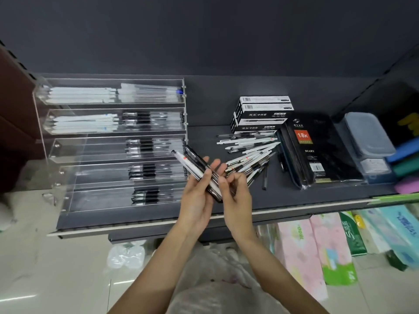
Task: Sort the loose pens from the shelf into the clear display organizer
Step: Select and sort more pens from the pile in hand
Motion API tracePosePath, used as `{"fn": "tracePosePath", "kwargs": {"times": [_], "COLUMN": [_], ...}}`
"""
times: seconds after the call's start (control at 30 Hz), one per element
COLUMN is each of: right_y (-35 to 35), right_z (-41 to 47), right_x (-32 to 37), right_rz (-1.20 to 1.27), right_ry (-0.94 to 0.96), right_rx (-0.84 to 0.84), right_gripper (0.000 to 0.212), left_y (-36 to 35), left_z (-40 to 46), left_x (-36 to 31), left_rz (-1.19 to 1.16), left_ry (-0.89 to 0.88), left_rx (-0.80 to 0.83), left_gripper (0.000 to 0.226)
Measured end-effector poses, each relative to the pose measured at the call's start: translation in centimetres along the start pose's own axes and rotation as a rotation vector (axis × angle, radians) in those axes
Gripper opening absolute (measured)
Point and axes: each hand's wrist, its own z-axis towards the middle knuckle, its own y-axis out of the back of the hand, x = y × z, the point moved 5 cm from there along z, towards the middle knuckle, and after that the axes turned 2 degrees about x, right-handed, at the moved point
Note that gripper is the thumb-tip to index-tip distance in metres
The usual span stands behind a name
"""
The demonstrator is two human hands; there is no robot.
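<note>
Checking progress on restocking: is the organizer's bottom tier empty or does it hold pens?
It holds pens. The clear organizer's bottom tier shows a bundle of black-grip pens at its right end; its left part looks bare.

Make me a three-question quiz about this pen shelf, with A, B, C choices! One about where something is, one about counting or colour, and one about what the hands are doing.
1. Where does the loose pile of pens lie?
A. right of the clear organizer
B. inside the organizer's top tray
C. on the floor

2. How many trays does the organizer have?
A. two
B. five
C. nine

3. What is the left hand doing?
A. resting flat on the shelf
B. holding a bunch of pens
C. lifting the black diary

Answers: 1 A, the pile sits on the dark shelf between the organizer and the diary. 2 B, five stepped clear trays show. 3 B, its fingers wrap the bunch while the right hand picks at it.
</note>
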Motion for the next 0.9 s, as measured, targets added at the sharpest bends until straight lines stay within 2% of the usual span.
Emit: {"fn": "tracePosePath", "kwargs": {"times": [0.1, 0.2, 0.37, 0.67, 0.83, 0.9], "right_y": [0.1, 0.0, 0.3, 3.0, 1.9, 1.9], "right_z": [-0.4, -1.3, -2.3, -2.7, -3.0, -3.0], "right_x": [-0.5, -1.2, -1.4, -1.4, -1.1, -1.1], "right_rz": [0.022, 0.239, 0.411, 0.441, 0.515, 0.527], "right_ry": [-0.081, -0.26, -0.388, -0.445, -0.47, -0.457], "right_rx": [0.064, 0.113, 0.043, -0.056, 0.044, 0.021], "right_gripper": [0.017, 0.02, 0.023, 0.033, 0.02, 0.011], "left_y": [0.4, 0.7, 0.8, 0.9, 0.3, 0.2], "left_z": [-0.3, -0.6, -1.3, -0.9, -0.8, -1.0], "left_x": [-0.1, -0.5, -0.4, -1.7, -1.0, -0.5], "left_rz": [0.037, 0.061, 0.039, -0.108, -0.104, -0.092], "left_ry": [-0.016, -0.062, -0.147, -0.252, -0.238, -0.22], "left_rx": [-0.046, -0.046, -0.025, -0.056, -0.048, -0.04], "left_gripper": [0.02, 0.019, 0.022, 0.029, 0.029, 0.028]}}
